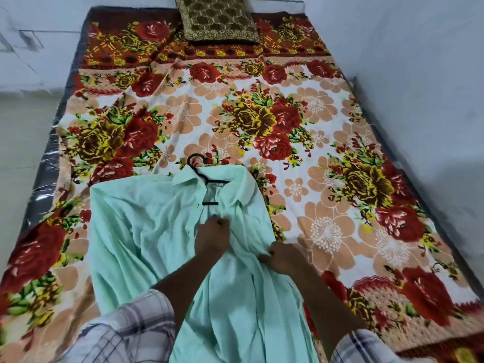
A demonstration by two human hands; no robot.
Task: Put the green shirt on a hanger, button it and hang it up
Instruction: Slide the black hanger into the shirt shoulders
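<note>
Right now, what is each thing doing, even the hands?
Mint green shirt: lies on the blanket, front open below the collar.
Thin black hanger: inside the shirt, hook sticking out past the collar.
Left hand: pinches the shirt front.
Right hand: grips the shirt's front edge.
Flowered blanket: spread out, wrinkled.
Brown patterned pillow: lies at the far end.

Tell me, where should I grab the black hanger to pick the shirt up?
Grab the hanger by its curved hook, coming from the pillow end of the bed. The hook is the only part poking out past the collar of the green shirt. The rest lies flat inside the shirt, mostly covered by cloth.
</note>
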